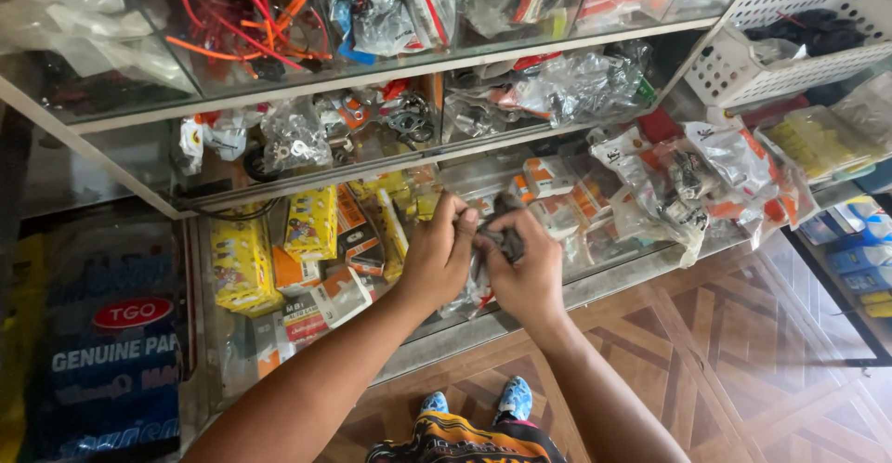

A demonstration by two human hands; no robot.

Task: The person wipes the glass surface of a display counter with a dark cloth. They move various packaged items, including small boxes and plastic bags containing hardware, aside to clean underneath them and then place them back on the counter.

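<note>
A small dark part in a clear plastic bag (502, 240) (contents hard to make out) is held upright between both hands, just before the glass display case's lowest shelf.

Head camera looks steeply down, close, at a glass display cabinet (595, 282).

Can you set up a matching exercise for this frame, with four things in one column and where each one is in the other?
Things:
1. small dark part
2. yellow boxes
3. white plastic basket
4. red and orange cables

Places:
A. top shelf of the glass cabinet, at the left
B. between the left hand and the right hand
C. upper right, beside the cabinet
D. bottom shelf, left of the hands

Pairs: 1-B, 2-D, 3-C, 4-A
</note>
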